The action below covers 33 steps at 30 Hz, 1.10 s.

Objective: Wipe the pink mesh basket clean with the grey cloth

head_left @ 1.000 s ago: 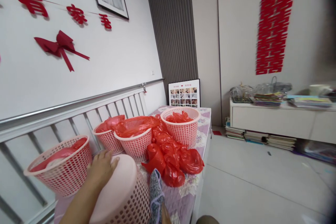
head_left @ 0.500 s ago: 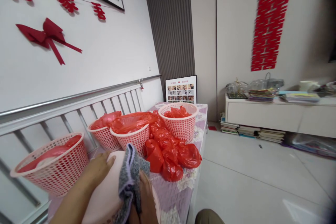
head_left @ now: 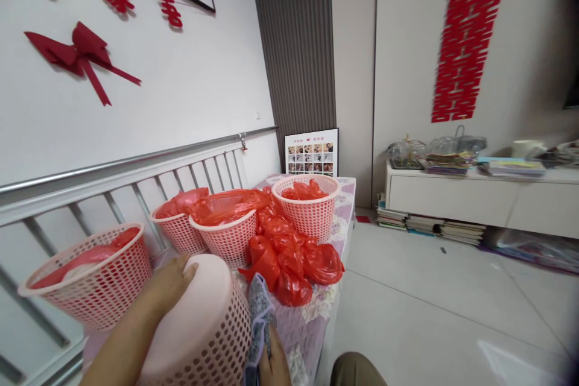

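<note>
A pink perforated plastic basket lies in front of me with its solid base turned up toward me. My left hand rests on the edge of that base, fingers curled over the rim of it. In my right hand is a grey cloth with purple edging, pressed along the basket's right side. The lower part of the right hand is cut off by the frame. Behind the basket stand two more pink baskets with red plastic bags, and beside them lies a heap of red plastic bags.
Another pink basket stands at left against the white railing. A further basket holds red bags at the bed's far end. The flowered bedcover ends at right above the tiled floor. A white cabinet stands beyond.
My right hand has moved the cloth from the basket's base to the right, down onto its perforated side. My left hand has stayed on the base.
</note>
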Each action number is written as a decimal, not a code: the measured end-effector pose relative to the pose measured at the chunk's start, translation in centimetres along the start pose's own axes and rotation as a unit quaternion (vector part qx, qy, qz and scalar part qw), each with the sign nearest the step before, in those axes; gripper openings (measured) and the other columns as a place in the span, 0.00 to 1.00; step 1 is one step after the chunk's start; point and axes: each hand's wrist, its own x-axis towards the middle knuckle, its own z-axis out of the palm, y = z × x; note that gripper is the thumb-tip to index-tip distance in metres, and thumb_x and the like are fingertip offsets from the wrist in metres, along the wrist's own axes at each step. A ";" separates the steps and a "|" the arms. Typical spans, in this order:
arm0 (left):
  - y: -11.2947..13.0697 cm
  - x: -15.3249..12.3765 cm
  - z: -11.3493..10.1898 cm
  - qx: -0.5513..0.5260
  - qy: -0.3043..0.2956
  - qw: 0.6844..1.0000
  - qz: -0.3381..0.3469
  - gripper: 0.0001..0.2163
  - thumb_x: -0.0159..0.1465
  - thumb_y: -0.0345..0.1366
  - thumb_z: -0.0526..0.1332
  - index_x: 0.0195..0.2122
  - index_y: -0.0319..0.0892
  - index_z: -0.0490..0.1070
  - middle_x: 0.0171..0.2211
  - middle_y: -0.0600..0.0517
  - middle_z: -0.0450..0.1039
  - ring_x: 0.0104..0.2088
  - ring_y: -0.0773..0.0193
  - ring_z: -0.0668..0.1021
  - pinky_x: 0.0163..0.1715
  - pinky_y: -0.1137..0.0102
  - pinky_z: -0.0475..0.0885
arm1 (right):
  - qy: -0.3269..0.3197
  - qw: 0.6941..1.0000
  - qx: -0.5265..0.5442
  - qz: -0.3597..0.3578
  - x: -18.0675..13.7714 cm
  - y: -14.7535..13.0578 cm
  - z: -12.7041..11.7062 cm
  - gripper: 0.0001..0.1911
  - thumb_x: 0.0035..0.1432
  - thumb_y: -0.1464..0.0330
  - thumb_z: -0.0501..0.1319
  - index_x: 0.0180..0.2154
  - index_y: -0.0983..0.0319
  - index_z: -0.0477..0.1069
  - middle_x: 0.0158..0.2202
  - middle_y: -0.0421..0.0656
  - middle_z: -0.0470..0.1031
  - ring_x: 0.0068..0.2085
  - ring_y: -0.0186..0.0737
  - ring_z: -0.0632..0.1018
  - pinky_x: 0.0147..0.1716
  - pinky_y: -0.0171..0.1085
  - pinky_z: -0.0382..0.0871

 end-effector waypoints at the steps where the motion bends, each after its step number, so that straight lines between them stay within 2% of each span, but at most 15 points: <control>1: 0.0 0.0 -0.1 -0.002 -0.007 1.000 0.000 0.31 0.67 0.49 0.44 0.63 0.32 0.65 0.62 0.34 0.69 0.63 0.45 0.71 0.61 0.52 0.65 | -0.018 1.000 0.009 -0.015 0.4 -2.0 -0.1 0.31 0.63 0.50 0.56 0.58 0.64 0.73 0.59 0.54 0.74 0.62 0.57 0.73 0.62 0.54 0.66; 5: 0.1 -0.6 -0.7 -0.013 -0.023 1.000 0.016 0.30 0.67 0.50 0.45 0.63 0.35 0.65 0.64 0.37 0.67 0.64 0.46 0.70 0.63 0.52 0.63 | -0.074 0.991 0.032 -0.104 1.4 -10.7 -0.7 0.28 0.68 0.57 0.55 0.66 0.58 0.63 0.67 0.48 0.64 0.68 0.49 0.64 0.66 0.50 0.58; 7: 0.1 -1.0 -1.1 -0.030 -0.032 0.998 0.037 0.29 0.67 0.50 0.47 0.63 0.38 0.65 0.64 0.39 0.67 0.64 0.48 0.69 0.65 0.53 0.62 | -0.088 0.984 0.038 -0.147 1.5 -13.2 -1.0 0.29 0.68 0.59 0.56 0.67 0.56 0.60 0.68 0.46 0.62 0.68 0.48 0.63 0.67 0.49 0.58; 8: 0.1 -1.2 -1.3 -0.039 -0.036 0.997 0.046 0.29 0.67 0.51 0.47 0.63 0.38 0.65 0.64 0.40 0.67 0.64 0.48 0.69 0.65 0.53 0.61 | -0.091 0.982 0.041 -0.162 1.5 -13.6 -1.0 0.28 0.68 0.60 0.56 0.67 0.56 0.60 0.68 0.46 0.62 0.68 0.47 0.63 0.67 0.49 0.58; 9: 0.1 -1.3 -1.5 -0.047 -0.040 0.997 0.054 0.29 0.67 0.51 0.47 0.63 0.38 0.65 0.64 0.40 0.67 0.64 0.49 0.69 0.65 0.53 0.60 | -0.091 0.980 0.045 -0.169 1.4 -13.3 -0.9 0.28 0.68 0.60 0.56 0.67 0.55 0.61 0.68 0.46 0.63 0.68 0.47 0.64 0.67 0.49 0.58; 11: 0.0 -1.6 -1.6 -0.056 -0.047 0.996 0.058 0.30 0.67 0.52 0.47 0.63 0.38 0.65 0.64 0.41 0.68 0.64 0.49 0.70 0.66 0.53 0.60 | -0.081 0.984 0.048 -0.151 1.2 -11.1 -0.7 0.27 0.68 0.60 0.56 0.66 0.56 0.63 0.67 0.46 0.65 0.67 0.47 0.66 0.66 0.49 0.60; 15: 0.0 -1.7 -1.5 -0.059 -0.044 0.996 0.050 0.30 0.66 0.52 0.48 0.63 0.37 0.64 0.64 0.40 0.68 0.63 0.48 0.70 0.66 0.52 0.60 | -0.050 0.997 0.044 -0.040 0.4 -2.9 -0.7 0.28 0.64 0.54 0.59 0.60 0.60 0.71 0.60 0.51 0.73 0.63 0.53 0.72 0.62 0.49 0.66; 17: 0.0 -1.6 -1.4 -0.059 -0.042 0.996 0.048 0.30 0.66 0.51 0.48 0.63 0.37 0.64 0.63 0.39 0.68 0.63 0.48 0.70 0.66 0.52 0.60 | -0.050 0.998 0.036 0.005 0.1 0.4 -1.2 0.30 0.60 0.50 0.60 0.56 0.62 0.75 0.58 0.53 0.76 0.60 0.57 0.75 0.60 0.52 0.68; 19: 0.0 -1.6 -1.4 -0.060 -0.045 0.996 0.045 0.31 0.66 0.51 0.48 0.63 0.36 0.64 0.63 0.39 0.68 0.63 0.47 0.70 0.66 0.52 0.60 | -0.052 0.997 0.036 0.031 0.0 1.5 -1.6 0.31 0.58 0.48 0.61 0.54 0.61 0.77 0.56 0.53 0.77 0.58 0.58 0.76 0.59 0.52 0.69; 20: 0.0 -1.6 -1.4 -0.060 -0.046 0.996 0.044 0.31 0.66 0.52 0.48 0.64 0.37 0.64 0.64 0.39 0.68 0.63 0.47 0.70 0.66 0.52 0.60 | -0.051 0.997 0.040 0.037 0.0 1.1 -1.8 0.30 0.58 0.48 0.61 0.53 0.61 0.78 0.55 0.52 0.78 0.58 0.57 0.76 0.59 0.51 0.70; 22: 0.0 -1.6 -1.5 -0.062 -0.048 0.996 0.044 0.31 0.66 0.52 0.48 0.64 0.37 0.63 0.64 0.39 0.67 0.64 0.47 0.69 0.66 0.51 0.59 | -0.051 0.996 0.058 0.031 0.5 -1.4 -1.8 0.28 0.59 0.49 0.62 0.53 0.59 0.77 0.55 0.50 0.78 0.58 0.54 0.76 0.59 0.49 0.70; 25: 0.1 -1.6 -1.6 -0.061 -0.051 0.996 0.046 0.32 0.66 0.52 0.47 0.64 0.36 0.63 0.65 0.39 0.66 0.65 0.48 0.68 0.67 0.52 0.58 | -0.075 0.992 0.099 -0.018 1.6 -8.2 -1.6 0.25 0.63 0.54 0.59 0.57 0.58 0.74 0.57 0.49 0.76 0.60 0.50 0.74 0.61 0.47 0.67; 29: 0.2 -1.6 -1.7 -0.054 -0.052 0.996 0.052 0.33 0.66 0.52 0.47 0.64 0.34 0.63 0.64 0.38 0.67 0.64 0.48 0.69 0.67 0.53 0.59 | -0.132 0.976 0.136 -0.107 3.6 -16.6 -1.6 0.24 0.68 0.60 0.56 0.63 0.56 0.66 0.64 0.46 0.69 0.66 0.45 0.67 0.67 0.46 0.57; 31: 0.2 -1.6 -1.7 -0.052 -0.049 0.996 0.056 0.32 0.66 0.52 0.47 0.64 0.35 0.63 0.64 0.39 0.68 0.64 0.48 0.69 0.66 0.53 0.60 | -0.149 0.969 0.142 -0.134 4.6 -18.6 -1.5 0.24 0.68 0.61 0.57 0.64 0.56 0.65 0.65 0.46 0.68 0.66 0.44 0.66 0.67 0.45 0.56; 33: 0.1 -1.6 -1.6 -0.049 -0.046 0.996 0.054 0.32 0.66 0.52 0.47 0.64 0.35 0.63 0.64 0.39 0.68 0.64 0.49 0.69 0.66 0.54 0.60 | -0.158 0.967 0.154 -0.129 5.3 -18.7 -1.4 0.24 0.68 0.60 0.56 0.63 0.56 0.66 0.64 0.46 0.69 0.64 0.44 0.69 0.65 0.45 0.59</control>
